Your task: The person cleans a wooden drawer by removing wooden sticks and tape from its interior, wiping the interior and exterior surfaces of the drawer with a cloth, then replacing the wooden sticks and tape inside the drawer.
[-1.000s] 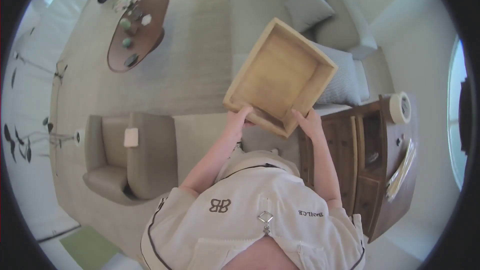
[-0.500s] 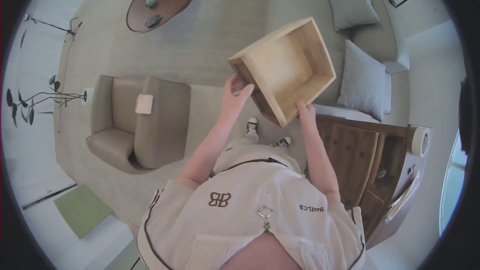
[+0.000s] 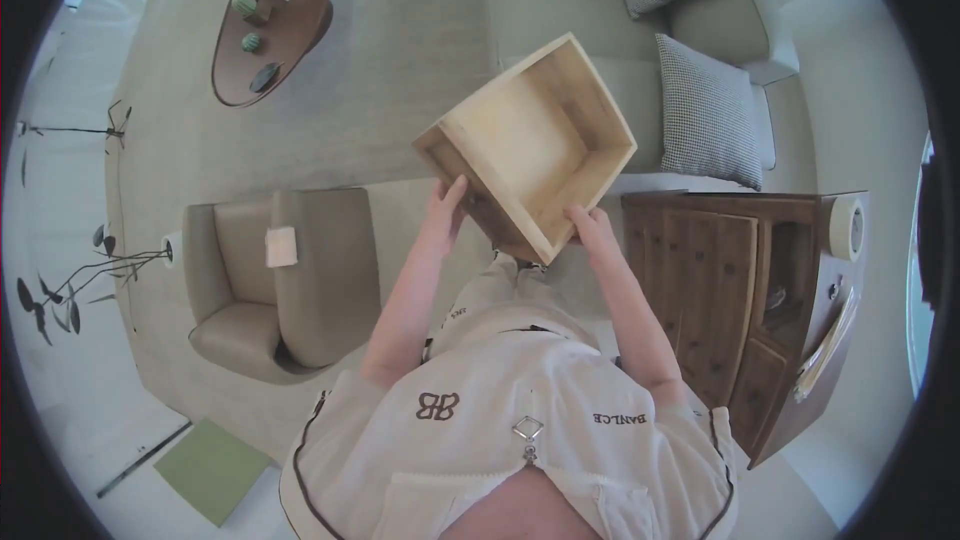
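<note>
Drawer [image 3: 525, 140] further left, between both hands [image 3: 443, 212] [image 3: 592, 230]

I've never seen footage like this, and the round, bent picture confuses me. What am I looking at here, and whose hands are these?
There is no machine here. A person wears a camera on the head that looks forward and down, and its very wide lens bends the room into a circle. The pale shirt at the bottom is that person's own chest, and the two bare arms reach away from it. The left hand and the right hand each grip the near end of an empty, open-topped wooden box, perhaps a drawer, held tilted in the air. Below is a living room: an armchair on the left, a dark wooden dresser on the right, a sofa with cushions beyond the box, and an oval coffee table at the upper left.
</note>
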Tool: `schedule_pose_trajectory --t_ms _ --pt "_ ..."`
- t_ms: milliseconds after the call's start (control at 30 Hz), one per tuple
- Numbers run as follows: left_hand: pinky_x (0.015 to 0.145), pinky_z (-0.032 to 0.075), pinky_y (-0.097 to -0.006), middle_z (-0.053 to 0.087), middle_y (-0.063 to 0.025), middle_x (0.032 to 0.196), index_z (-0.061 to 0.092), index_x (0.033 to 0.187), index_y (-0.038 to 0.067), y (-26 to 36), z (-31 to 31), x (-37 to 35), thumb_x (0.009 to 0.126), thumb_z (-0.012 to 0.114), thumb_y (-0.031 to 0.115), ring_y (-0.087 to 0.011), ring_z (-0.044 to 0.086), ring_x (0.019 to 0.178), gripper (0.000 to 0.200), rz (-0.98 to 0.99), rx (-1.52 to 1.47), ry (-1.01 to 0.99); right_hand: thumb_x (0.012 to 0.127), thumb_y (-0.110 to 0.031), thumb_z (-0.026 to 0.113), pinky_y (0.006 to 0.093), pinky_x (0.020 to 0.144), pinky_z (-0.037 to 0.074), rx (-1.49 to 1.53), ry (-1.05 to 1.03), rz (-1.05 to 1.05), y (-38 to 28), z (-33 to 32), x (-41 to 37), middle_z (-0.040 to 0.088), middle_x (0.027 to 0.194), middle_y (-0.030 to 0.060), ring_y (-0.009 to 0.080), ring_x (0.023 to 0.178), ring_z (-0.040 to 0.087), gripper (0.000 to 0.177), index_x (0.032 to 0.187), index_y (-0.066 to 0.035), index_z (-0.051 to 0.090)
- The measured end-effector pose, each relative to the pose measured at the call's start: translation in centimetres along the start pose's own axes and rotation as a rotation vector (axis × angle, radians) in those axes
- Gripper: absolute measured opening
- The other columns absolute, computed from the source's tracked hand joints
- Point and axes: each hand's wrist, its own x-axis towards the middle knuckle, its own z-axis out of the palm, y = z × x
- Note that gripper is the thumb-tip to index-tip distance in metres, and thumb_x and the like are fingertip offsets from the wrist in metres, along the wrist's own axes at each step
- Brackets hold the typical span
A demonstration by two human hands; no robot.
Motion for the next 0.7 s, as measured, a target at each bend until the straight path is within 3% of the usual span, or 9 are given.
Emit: schedule_pose_trajectory --t_ms 100,200,300,400,500,600,700 --pt "0.088 0.043 -0.0298 0.057 -0.0075 0.115 0.050 0.116 0.005 -0.1 0.6 -0.7 0.084 0.058 0.035 -0.0174 0.054 0.105 0.045 0.036 -0.148 0.005 0.075 -0.023 0.049 0.0315 0.073 0.051 -0.032 -0.073 0.025 -0.4 -0.2 -0.6 0.061 0.099 0.0104 0.0193 0.087 0.059 0.042 0.106 0.004 0.053" --pt "0.089 0.043 -0.0313 0.058 -0.0071 0.112 0.052 0.114 0.004 0.7 2.4 -1.6 0.086 0.051 0.042 -0.0165 0.054 0.103 0.047 0.158 -0.166 0.197 0.076 -0.025 0.050 0.0319 0.074 0.051 -0.028 -0.133 0.070 -0.6 0.4 -1.4 0.061 0.100 0.0095 0.0186 0.087 0.060 0.042 0.108 0.002 0.052" --pt "0.077 0.044 -0.0280 0.059 -0.0038 0.097 0.053 0.097 0.007 0.7 3.1 -2.5 0.086 0.050 0.046 -0.0136 0.054 0.089 0.041 0.239 -0.135 0.477 0.075 -0.028 0.051 0.0301 0.069 0.051 -0.067 -0.184 0.060 -0.4 1.0 -0.7 0.062 0.094 0.0093 0.0188 0.081 0.061 0.043 0.105 0.003 0.053" --pt "0.073 0.042 -0.0275 0.057 -0.0038 0.094 0.053 0.094 0.008 -0.6 2.7 -2.5 0.087 0.047 0.047 -0.0130 0.052 0.086 0.040 0.289 -0.041 0.565 0.076 -0.028 0.050 0.0311 0.066 0.052 -0.111 -0.213 0.042 -0.2 0.4 0.3 0.062 0.090 0.0108 0.0196 0.078 0.060 0.041 0.103 0.002 0.053" --pt "0.081 0.043 -0.0299 0.057 -0.0080 0.105 0.052 0.107 0.005 -1.1 3.3 -3.9 0.090 0.041 0.044 -0.0166 0.053 0.094 0.045 0.355 -0.020 0.629 0.079 -0.032 0.048 0.0292 0.068 0.051 -0.229 -0.279 0.039 -0.9 0.1 0.6 0.061 0.091 0.0100 0.0184 0.079 0.060 0.042 0.103 0.001 0.053" --pt "0.084 0.041 -0.0311 0.056 -0.0108 0.110 0.051 0.113 0.003 -1.5 2.3 -5.5 0.092 0.038 0.042 -0.0180 0.052 0.099 0.046 0.383 0.048 0.821 0.078 -0.030 0.050 0.0295 0.063 0.053 -0.304 -0.367 0.040 -0.5 1.2 1.6 0.061 0.082 0.0109 0.0199 0.071 0.061 0.038 0.097 0.001 0.053" --pt "0.086 0.041 -0.0315 0.053 -0.0079 0.115 0.046 0.120 0.006 -1.1 0.9 -6.2 0.090 0.044 0.040 -0.0181 0.050 0.102 0.046 0.344 -0.173 0.827 0.079 -0.036 0.048 0.0282 0.067 0.051 -0.432 -0.430 0.096 -1.2 2.6 1.3 0.062 0.086 0.0093 0.0187 0.074 0.062 0.042 0.102 -0.001 0.053"
